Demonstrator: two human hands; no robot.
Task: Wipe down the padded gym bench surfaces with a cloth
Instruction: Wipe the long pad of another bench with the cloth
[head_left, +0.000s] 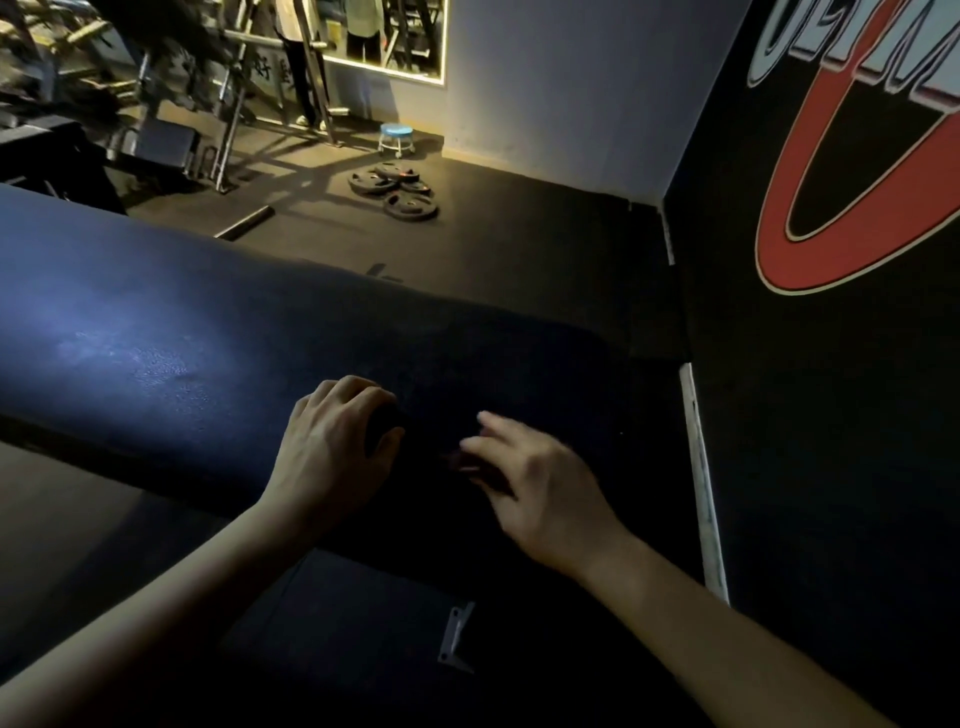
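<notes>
Near the middle of the view, a little toward six o'clock, the left hand (337, 452) curls its grip over what I take to be the cloth (385, 427), a dark wad resting on the bench pad (156, 322). The pad runs from nine o'clock toward three. The right hand (540, 493), at the left hand's three o'clock, is blurred. Its grip is loose, with fingers stretched over the pad, and it holds nothing I can make out.

The main risk is missed patches: dark cloth on dark padding in dim light gives little sign of what has been covered, and a bunched wad touches only a narrow strip. The scuffed, glaring stretch toward nine o'clock looks most likely to be skipped. Wiping the near side could knock knuckles on the metal bracket (457, 639) at six o'clock. The weight plates (395, 189) on the floor at twelve o'clock could trip anyone walking round.
</notes>
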